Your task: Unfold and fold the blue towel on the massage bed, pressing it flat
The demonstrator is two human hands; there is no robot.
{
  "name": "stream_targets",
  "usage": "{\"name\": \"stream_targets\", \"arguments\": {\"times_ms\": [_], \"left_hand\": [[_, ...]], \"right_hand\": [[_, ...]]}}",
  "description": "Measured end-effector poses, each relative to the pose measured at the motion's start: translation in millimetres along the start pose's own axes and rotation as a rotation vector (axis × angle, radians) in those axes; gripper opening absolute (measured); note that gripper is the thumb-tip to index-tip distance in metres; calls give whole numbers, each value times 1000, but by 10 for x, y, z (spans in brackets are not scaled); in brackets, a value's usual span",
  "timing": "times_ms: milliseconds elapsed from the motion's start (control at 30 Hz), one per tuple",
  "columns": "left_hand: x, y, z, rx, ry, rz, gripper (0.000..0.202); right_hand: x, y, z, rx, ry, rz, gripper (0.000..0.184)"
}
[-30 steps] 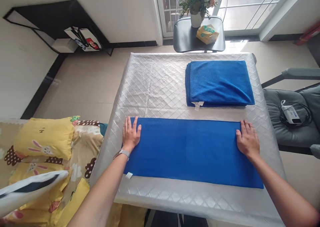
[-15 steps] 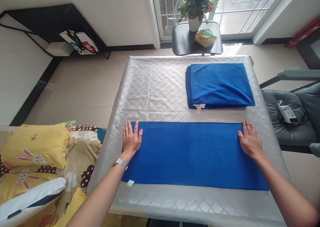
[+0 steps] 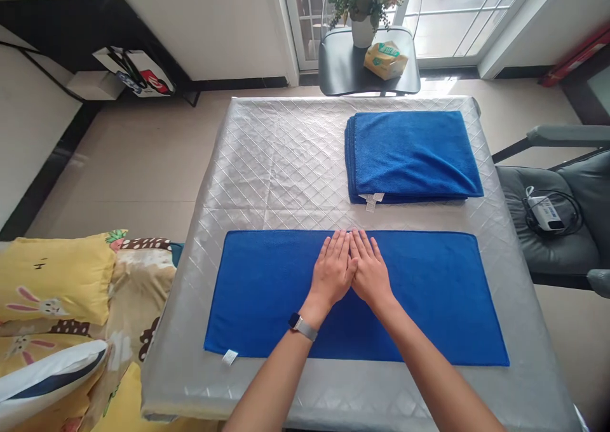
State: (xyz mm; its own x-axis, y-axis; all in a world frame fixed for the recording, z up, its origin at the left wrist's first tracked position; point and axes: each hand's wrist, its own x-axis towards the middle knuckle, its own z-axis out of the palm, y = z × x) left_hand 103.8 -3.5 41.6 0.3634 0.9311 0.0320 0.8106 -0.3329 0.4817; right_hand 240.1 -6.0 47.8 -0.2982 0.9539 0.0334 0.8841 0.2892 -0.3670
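Observation:
A long blue towel (image 3: 429, 305), folded into a strip, lies flat across the near part of the table with a white tag at its near left corner. My left hand (image 3: 331, 273) and my right hand (image 3: 369, 272) rest side by side on the towel's middle, palms down, fingers stretched out and touching each other. A watch is on my left wrist. A second blue towel (image 3: 412, 155), folded into a thick rectangle, sits at the far right of the table.
The table wears a silver quilted cover (image 3: 281, 165). A bed with yellow patterned pillows (image 3: 57, 279) is at the left. A grey chair (image 3: 548, 241) holding a charger stands at the right. Beyond the table a black stool (image 3: 366, 70) carries a potted plant and a tissue pack.
Both hands have slid from the towel's two ends inward to meet at its middle. The view has shifted slightly.

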Motion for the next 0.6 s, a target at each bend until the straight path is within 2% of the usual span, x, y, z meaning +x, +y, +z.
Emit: {"name": "stream_targets", "arguments": {"times_ms": [67, 133, 267, 367, 467, 600], "left_hand": [[57, 32, 99, -7, 10, -26, 76], [56, -19, 121, 8, 5, -34, 79], [-61, -288, -25, 90, -12, -110, 79], [-224, -653, -246, 166, 0, -202, 78], [-420, -1113, -493, 230, 29, -280, 75], [-633, -1682, -774, 280, 74, -376, 81]], "right_hand": [[23, 29, 81, -43, -33, 43, 77], [4, 107, 92, -97, -49, 59, 74], [-121, 394, -32, -141, -3, 94, 74], [-284, 807, -190, -122, 51, 167, 72], [-483, 1315, -368, -145, 58, 305, 68], [-688, 1822, -572, -192, 41, 477, 76]]}}
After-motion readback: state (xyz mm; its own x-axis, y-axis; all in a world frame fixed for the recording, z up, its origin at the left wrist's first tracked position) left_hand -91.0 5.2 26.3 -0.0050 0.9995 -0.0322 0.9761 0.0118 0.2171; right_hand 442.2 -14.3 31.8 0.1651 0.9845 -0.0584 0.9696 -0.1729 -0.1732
